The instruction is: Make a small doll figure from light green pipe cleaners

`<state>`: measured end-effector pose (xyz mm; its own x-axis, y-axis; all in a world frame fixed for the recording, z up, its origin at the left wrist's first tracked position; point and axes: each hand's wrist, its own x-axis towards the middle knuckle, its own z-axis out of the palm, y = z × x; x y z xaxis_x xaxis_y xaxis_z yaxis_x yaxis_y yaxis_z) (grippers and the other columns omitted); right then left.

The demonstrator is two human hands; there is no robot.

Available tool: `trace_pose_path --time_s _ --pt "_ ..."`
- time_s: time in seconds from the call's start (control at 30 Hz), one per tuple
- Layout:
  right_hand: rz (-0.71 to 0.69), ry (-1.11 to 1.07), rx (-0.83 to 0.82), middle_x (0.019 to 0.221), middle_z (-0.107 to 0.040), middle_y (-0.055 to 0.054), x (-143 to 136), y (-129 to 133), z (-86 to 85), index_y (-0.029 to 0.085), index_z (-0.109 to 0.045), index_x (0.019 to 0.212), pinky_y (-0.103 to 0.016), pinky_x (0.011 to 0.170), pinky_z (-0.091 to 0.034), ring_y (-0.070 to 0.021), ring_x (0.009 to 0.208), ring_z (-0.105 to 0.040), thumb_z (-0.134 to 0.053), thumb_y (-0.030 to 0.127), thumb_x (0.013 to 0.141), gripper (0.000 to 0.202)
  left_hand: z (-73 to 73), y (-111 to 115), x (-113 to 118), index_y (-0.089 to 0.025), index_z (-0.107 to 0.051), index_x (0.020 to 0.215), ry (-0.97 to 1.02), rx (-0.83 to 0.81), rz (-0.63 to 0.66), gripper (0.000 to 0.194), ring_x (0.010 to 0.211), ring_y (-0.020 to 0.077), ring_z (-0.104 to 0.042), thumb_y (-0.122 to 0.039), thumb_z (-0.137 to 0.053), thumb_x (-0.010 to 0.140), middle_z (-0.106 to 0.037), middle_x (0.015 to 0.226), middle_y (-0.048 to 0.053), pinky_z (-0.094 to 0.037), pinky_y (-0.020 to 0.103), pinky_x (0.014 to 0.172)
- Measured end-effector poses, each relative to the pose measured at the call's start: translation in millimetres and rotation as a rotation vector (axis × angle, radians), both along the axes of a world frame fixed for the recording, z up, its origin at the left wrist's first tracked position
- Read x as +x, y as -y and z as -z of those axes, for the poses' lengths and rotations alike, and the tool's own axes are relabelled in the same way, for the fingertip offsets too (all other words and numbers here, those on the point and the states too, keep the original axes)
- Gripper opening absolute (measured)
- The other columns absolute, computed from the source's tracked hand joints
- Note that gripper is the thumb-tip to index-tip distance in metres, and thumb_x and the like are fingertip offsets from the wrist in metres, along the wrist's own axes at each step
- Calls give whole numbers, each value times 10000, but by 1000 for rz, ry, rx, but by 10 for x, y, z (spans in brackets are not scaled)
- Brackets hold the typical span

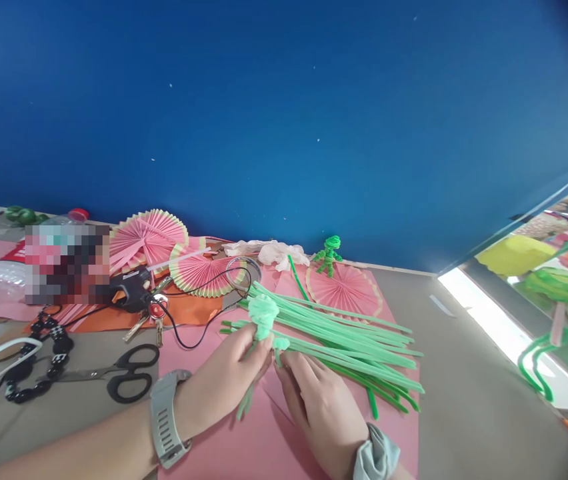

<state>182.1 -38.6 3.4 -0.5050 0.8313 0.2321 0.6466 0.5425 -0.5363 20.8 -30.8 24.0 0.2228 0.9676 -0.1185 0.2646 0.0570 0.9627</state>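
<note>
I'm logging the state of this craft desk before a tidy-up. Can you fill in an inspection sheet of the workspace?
Surface: grey table with pink paper sheet under the hands.
Job's things: light green pipe-cleaner piece, pinched by left hand and right hand; pile of green pipe cleaners beside it.
Clutter: pink paper fans, scissors, keys, black bead string, small green pipe-cleaner figure, white crumpled material.
Hands: both closed on the piece; a watch or band on each wrist.
Cables: thin black cable loops from glue gun; white cable at left.
Surroundings: blue wall; window ledge with colourful crafts at right.
</note>
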Motion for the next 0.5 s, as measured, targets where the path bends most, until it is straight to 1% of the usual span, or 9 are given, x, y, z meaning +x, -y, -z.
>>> trace_pose_path --time_s 0.07,0.1,0.17,0.23,0.3,0.33,0.37,0.43,0.5 --pt "-16 46 89 715 -544 -21 14 -1 -38 197 -452 838 -266 577 -334 -163 641 -482 -350 177 887 114 -1 1 -19 -191 -485 756 -234 131 8 226 595 137 -400 -335 -356 873 -468 635 -25 -304 266 590" --pt "-21 50 109 720 -549 -20 26 -9 -55 197 -459 843 -267 585 -337 -164 651 -486 -365 177 885 105 -3 1 -30 -192 -485 764 -291 170 40 216 591 138 -404 -324 -354 873 -484 648 -22 -296 269 585" --pt "-14 13 101 721 -547 -13 57 -41 -75 201 -466 833 -265 609 -346 -159 669 -489 -382 179 887 103 -12 -1 -51 -191 -476 767 -268 150 141 197 575 132 -410 -316 -363 869 -491 645 -25 -296 262 570" --pt "1 -87 39 721 -531 -5 93 -81 -66 205 -463 800 -257 630 -359 -150 687 -489 -390 189 890 117 -28 -5 -65 -186 -462 761 -75 -19 307 205 554 115 -409 -329 -363 870 -474 619 -32 -316 244 562" --pt "7 -233 -56 702 -507 6 118 -113 -24 206 -448 763 -239 616 -375 -135 667 -482 -385 211 896 147 -39 -9 -61 -178 -445 744 237 -248 471 248 494 88 -357 -361 -345 878 -419 559 -49 -317 219 533" --pt "9 -306 -101 683 -495 13 122 -121 6 208 -439 755 -229 593 -380 -126 637 -473 -377 223 900 159 -39 -11 -52 -173 -440 729 395 -338 505 268 474 79 -322 -373 -344 879 -381 530 -58 -311 210 524" --pt "12 -362 -139 672 -490 18 120 -123 37 209 -433 760 -223 573 -384 -120 610 -465 -363 230 906 163 -31 -12 -38 -168 -442 724 535 -402 501 273 469 74 -299 -377 -356 877 -351 516 -65 -310 205 528" --pt "49 -373 -156 687 -500 15 97 -111 90 209 -430 791 -227 574 -393 -120 609 -468 -337 219 913 153 3 -16 -5 -162 -447 711 703 -437 382 262 485 75 -293 -366 -397 867 -310 513 -69 -314 205 552" --pt "62 -259 -104 735 -524 -4 60 -88 114 205 -435 821 -251 614 -400 -136 660 -488 -340 194 907 129 53 -21 18 -167 -438 691 699 -378 229 263 510 81 -316 -353 -391 871 -319 543 -59 -320 209 569"
